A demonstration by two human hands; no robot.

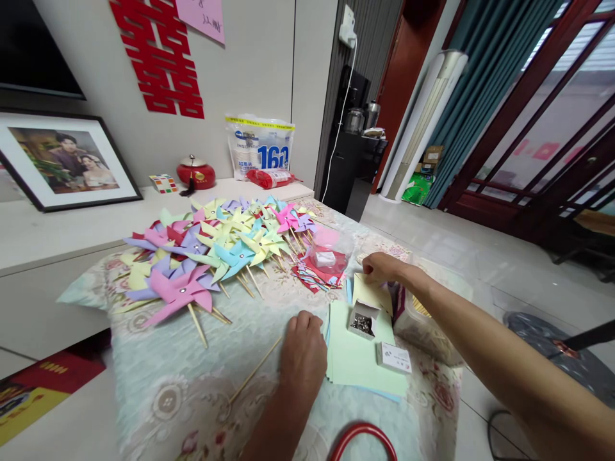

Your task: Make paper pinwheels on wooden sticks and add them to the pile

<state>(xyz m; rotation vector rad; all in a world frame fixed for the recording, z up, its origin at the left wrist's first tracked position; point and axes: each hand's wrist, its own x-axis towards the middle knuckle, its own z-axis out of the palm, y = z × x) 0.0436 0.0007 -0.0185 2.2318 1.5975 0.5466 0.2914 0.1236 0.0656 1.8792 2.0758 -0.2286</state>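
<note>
We work over a table draped in a floral cloth [202,384]; the largest thing on it is the heap of finished paper pinwheels [216,250], pink, lilac, yellow and blue, their wooden sticks fanned toward us; these look feather-light and easily crushed, so we judge the stick the only safe place to lift one, never the folded vanes. Next in size is the stack of pale green paper sheets [358,358], lying flat just right of our left hand; thin and limp, such sheets would slide on one another and are best pinched at a corner or edge. Beyond it a yellow sheet [369,294] lies under our right hand [382,267], whose fingers are curled together at its upper edge; whether they actually pinch the paper we cannot tell. Our left hand [303,352] rests knuckles-up on the cloth, fingers folded down; a bare wooden stick [257,371] runs out from under it toward the near left, and the grip itself is hidden. On the green stack stand a small open box of metal pins [361,320] and a shut white box [394,356]; the pins are tiny, hard and sharp, likely to scatter if tipped; we would steady the box by its walls.
</note>
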